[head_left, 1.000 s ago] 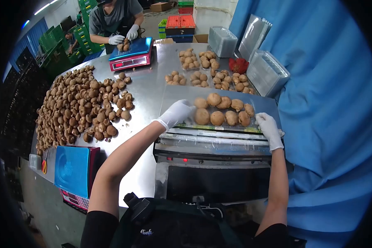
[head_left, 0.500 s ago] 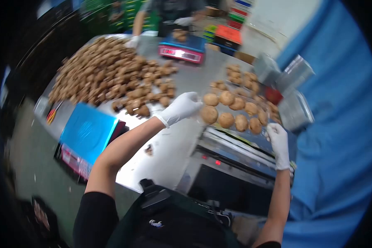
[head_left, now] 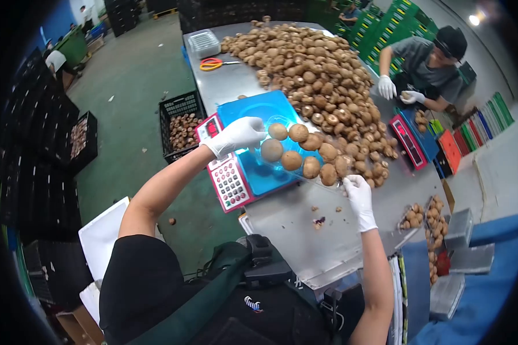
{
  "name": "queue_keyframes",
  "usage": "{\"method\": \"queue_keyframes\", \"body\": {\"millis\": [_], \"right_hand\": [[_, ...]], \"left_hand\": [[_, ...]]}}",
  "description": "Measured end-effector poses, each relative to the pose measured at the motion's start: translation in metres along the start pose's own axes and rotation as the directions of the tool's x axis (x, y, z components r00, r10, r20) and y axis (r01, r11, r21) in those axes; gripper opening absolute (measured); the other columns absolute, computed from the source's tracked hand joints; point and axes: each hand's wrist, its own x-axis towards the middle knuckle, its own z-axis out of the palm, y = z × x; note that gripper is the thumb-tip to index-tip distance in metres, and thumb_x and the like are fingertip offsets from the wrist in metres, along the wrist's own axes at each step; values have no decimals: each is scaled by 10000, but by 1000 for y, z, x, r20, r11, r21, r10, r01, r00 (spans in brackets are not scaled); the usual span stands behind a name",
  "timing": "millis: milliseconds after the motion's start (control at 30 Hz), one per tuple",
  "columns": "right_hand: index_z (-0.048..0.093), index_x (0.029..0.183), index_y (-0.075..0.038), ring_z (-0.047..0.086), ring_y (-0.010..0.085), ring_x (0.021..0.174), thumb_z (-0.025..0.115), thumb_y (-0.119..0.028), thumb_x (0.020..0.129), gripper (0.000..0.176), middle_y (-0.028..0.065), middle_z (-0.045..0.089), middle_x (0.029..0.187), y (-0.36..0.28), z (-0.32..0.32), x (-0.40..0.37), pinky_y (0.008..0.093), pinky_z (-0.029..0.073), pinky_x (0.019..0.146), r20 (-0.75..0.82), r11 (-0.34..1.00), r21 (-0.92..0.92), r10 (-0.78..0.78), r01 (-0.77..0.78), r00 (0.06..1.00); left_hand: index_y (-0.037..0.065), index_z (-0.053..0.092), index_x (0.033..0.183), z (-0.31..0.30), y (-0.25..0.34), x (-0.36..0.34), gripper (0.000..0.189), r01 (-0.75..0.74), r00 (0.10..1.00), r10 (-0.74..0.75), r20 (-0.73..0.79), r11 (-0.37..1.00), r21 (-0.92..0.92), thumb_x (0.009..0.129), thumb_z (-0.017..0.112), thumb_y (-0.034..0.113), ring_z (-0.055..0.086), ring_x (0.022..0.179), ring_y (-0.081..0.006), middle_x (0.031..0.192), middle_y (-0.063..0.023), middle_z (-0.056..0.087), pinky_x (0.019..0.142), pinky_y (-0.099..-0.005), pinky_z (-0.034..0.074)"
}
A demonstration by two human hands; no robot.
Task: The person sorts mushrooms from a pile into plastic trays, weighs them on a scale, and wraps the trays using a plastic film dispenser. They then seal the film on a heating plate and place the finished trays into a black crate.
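Between my hands hangs a clear plastic tray of brown mushrooms [head_left: 311, 167], set in two rows. My left hand [head_left: 242, 137], in a white glove, pinches the tray's left end. The right end is gripped by my right hand [head_left: 355, 195], also gloved, with the fingertips together. Under the tray's left part is a scale with a blue top [head_left: 256, 109] and a pink and white keypad [head_left: 230, 183]; the tray appears held above it. A big heap of loose mushrooms [head_left: 311, 69] lies just beyond on the metal table [head_left: 293, 230].
A person [head_left: 434, 66] in white gloves works across the table beside a second scale [head_left: 410, 142]. Orange scissors [head_left: 211, 64] and clear trays [head_left: 204, 43] are at the far left corner. A black crate [head_left: 181, 123] stands on the floor. Packed mushrooms [head_left: 436, 221] lie at right.
The view has swung left. Both my hands have carried the mushroom tray from above the dark machine on the right to the blue-topped scale, still holding its two ends.
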Motion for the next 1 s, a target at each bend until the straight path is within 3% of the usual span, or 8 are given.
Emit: {"method": "queue_keyframes", "body": {"millis": [233, 333, 600, 700, 800, 867, 933, 1000], "right_hand": [[594, 959, -20, 553, 63, 670, 609, -170, 884, 168, 21, 609, 792, -12, 50, 22, 213, 469, 584, 107, 992, -107, 84, -73, 991], [609, 996, -34, 549, 61, 664, 598, -209, 894, 203, 25, 617, 809, -12, 29, 12, 210, 460, 595, 79, 987, -148, 77, -65, 994], [614, 1019, -65, 539, 55, 663, 583, -199, 905, 179, 13, 605, 778, -11, -18, -4, 195, 428, 566, 2, 962, -203, 185, -181, 983], [603, 1044, -59, 573, 88, 740, 594, -132, 890, 170, 29, 613, 847, -14, -15, -5, 219, 467, 654, 21, 979, -174, 110, -105, 994], [588, 1103, -45, 559, 160, 987, 651, -41, 816, 294, 70, 581, 1037, -32, 2, -8, 273, 468, 833, 93, 862, -378, -327, 337, 941], [572, 1162, -49, 505, 248, 1131, 703, -19, 733, 449, 128, 528, 1192, -58, 17, -10, 335, 432, 930, 240, 588, -568, -552, 577, 799], [577, 1174, -87, 463, 316, 1174, 745, -74, 676, 526, 144, 472, 1288, -78, 30, -12, 375, 377, 985, 312, 480, -617, -578, 623, 754], [520, 1250, -145, 401, 335, 1233, 767, -120, 649, 650, 139, 421, 1339, -81, 38, -5, 413, 357, 1000, 411, 336, -636, -614, 695, 674]], "left_hand": [[-8, 566, 949, -35, -58, -9, 229, 42, 995, -32, -98, 994, 102, 912, 533, 215, 625, 583, -149, 719, -76, 607, 522, -287, 512], [-9, 580, 955, -66, -71, -11, 239, -51, 963, 103, -250, 978, 204, 911, 540, 223, 617, 583, -139, 694, -74, 607, 542, -281, 501], [1, 585, 951, -146, -76, -35, 244, -53, 839, -56, -542, 982, -184, 902, 556, 238, 572, 614, -102, 714, -43, 600, 560, -257, 474], [-5, 583, 980, -145, -77, -29, 268, -70, 861, -32, -508, 981, -179, 894, 565, 248, 589, 638, -110, 745, -60, 617, 580, -279, 482], [-10, 592, 983, -132, -78, -18, 292, -91, 869, 19, -494, 988, -123, 878, 577, 263, 605, 651, -127, 759, -82, 634, 600, -291, 486], [21, 620, 977, -121, -85, -5, 304, -99, 855, 88, -511, 995, 6, 844, 596, 293, 631, 721, -197, 802, -112, 653, 690, -316, 493], [34, 615, 1009, -101, -70, -1, 302, -158, 815, 269, -513, 955, 251, 843, 596, 286, 637, 803, -227, 876, -136, 653, 744, -324, 496], [64, 579, 1127, -78, -47, -7, 389, -253, 866, 330, -375, 937, 242, 825, 635, 303, 586, 1004, -255, 1093, -157, 596, 863, -344, 467]]}}
